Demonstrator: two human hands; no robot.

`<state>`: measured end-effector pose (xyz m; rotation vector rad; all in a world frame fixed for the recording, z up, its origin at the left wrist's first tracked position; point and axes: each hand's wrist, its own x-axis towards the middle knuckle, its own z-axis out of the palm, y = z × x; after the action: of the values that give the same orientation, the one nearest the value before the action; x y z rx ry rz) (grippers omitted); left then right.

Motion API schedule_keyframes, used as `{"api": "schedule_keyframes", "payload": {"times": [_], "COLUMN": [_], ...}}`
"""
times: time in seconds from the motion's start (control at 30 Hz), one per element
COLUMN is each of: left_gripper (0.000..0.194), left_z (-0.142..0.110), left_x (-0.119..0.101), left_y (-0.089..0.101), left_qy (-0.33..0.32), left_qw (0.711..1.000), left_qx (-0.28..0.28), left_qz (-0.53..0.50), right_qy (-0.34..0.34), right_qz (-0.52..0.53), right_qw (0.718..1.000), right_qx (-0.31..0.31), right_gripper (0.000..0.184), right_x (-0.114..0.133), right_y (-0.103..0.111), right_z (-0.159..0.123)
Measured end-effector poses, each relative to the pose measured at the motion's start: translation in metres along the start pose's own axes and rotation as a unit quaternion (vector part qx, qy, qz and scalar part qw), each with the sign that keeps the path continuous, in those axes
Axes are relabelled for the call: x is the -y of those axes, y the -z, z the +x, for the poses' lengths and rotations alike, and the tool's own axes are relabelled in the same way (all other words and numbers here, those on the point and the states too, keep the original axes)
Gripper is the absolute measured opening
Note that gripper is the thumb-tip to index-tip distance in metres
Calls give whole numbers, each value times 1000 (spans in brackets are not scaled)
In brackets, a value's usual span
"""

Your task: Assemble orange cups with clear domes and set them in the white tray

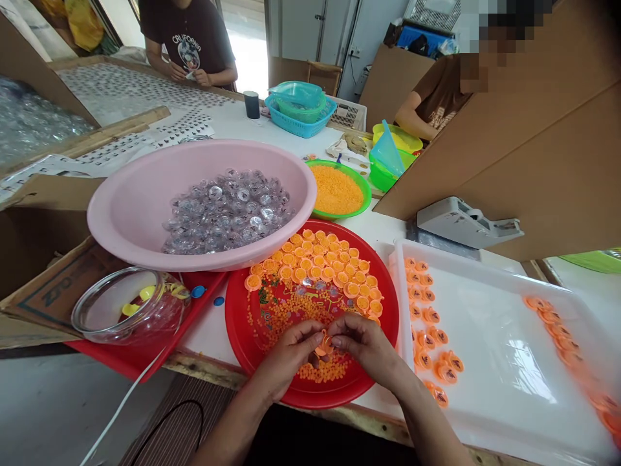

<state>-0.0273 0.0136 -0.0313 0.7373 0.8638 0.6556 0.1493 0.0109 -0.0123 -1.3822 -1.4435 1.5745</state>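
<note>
Over the near part of a red plate (245, 343), my left hand (286, 359) and my right hand (366, 346) meet, fingers pinched together on one small orange cap (324, 342). The plate holds several orange caps (315, 259) in rows at its far side and loose orange beads (286, 314) nearer me. A pink basin (130, 207) of clear plastic shells (226, 210) stands just beyond the plate on the left. To the right lies a white tray (504, 336) with a column of finished orange pieces (427, 317) along its left side.
A green bowl of orange beads (338, 189) sits behind the plate. A glass bowl (129, 310) rests on a red tray at left. A cardboard panel (524, 129) and white device (466, 223) stand right. Two other people work at the far side.
</note>
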Motion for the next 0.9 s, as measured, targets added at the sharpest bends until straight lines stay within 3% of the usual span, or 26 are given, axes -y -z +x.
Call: {"api": "schedule_keyframes", "payload": {"times": [0.13, 0.27, 0.4, 0.6, 0.9], "left_gripper": [28, 28, 28, 27, 33], "left_z": [1, 1, 1, 1, 0], "left_x": [1, 2, 1, 3, 10], "left_y": [-2, -1, 1, 0, -4], "left_qy": [-16, -16, -23, -45, -52], "left_qw": [998, 998, 997, 994, 990], "left_qx": [8, 20, 7, 36, -1], "left_qz": [68, 64, 77, 93, 132], "right_qy": [41, 78, 99, 84, 120], "right_qz": [-93, -166, -197, -236, -285], "right_qw": [995, 983, 975, 966, 945], "right_qx": [-7, -7, -19, -66, -105], "right_gripper": [16, 23, 24, 20, 20], "right_x": [9, 19, 19, 9, 6], "right_y": [2, 2, 0, -6, -16], "right_z": [0, -1, -2, -7, -18]}}
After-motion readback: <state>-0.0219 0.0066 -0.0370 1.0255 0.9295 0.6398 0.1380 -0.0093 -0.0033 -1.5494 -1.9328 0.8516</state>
